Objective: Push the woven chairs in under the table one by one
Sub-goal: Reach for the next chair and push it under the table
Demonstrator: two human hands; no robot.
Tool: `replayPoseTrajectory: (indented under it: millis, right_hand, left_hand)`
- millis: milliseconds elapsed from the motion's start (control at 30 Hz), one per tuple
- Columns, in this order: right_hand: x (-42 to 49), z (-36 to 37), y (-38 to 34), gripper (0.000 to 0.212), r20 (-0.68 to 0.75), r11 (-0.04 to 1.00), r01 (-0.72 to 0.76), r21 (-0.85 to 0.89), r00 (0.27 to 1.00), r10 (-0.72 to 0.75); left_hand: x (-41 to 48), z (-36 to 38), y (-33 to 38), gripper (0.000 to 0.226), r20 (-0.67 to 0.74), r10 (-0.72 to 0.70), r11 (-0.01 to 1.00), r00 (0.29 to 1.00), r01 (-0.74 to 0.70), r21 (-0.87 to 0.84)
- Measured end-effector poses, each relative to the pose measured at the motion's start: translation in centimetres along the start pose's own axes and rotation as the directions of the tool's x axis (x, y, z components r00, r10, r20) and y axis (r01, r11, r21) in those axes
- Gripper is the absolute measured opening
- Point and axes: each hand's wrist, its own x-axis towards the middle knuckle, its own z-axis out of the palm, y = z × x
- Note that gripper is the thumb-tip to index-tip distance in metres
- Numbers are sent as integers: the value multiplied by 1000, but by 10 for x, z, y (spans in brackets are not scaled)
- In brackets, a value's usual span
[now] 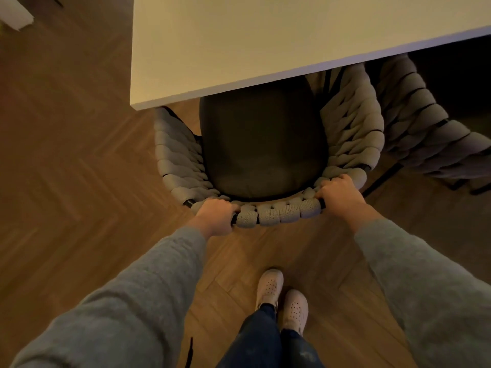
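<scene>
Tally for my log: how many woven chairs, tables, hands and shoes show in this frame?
Woven chairs: 2 (gripped chair, neighbouring chair)
Table: 1
Hands: 2 (left hand, right hand, both holding the back rim of one chair)
Shoes: 2
Total: 7

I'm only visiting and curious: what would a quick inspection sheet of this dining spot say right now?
Surface: white table, its near edge overhanging a chair seat.
Job's things: woven chair with a dark seat, partly under the table; second woven chair to its right, also partly under.
Clutter: nothing seen.
Hands: left hand and right hand each grip the first chair's back rim.
Cables: thin dark strand near the bottom edge; cannot tell what it is.
Surroundings: wood floor, pale shoes, white object top left.
</scene>
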Motion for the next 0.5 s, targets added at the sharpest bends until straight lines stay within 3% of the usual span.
replayPoseTrajectory:
  millis: [133,233,333,433,500]
  right_hand:
    - [0,0,1,20,3,1000,20,23,1000,-20]
    - [-4,4,6,53,20,992,70,102,997,-73]
    - [-17,2,8,83,-5,968,107,227,994,-109]
    - [-37,4,15,84,-76,941,116,317,992,-97]
    - [-53,6,27,84,-161,924,103,368,986,-46]
  left_hand:
    - [-2,1,3,22,-3,-13,1000,1000,13,-21]
    - [-3,0,4,33,36,-15,1000,999,16,-25]
    - [-4,-1,0,67,105,-1,999,994,7,-49]
    - [-7,-10,9,99,104,20,985,994,-2,-172]
    - [-5,-23,31,111,8,59,975,998,-56,-213]
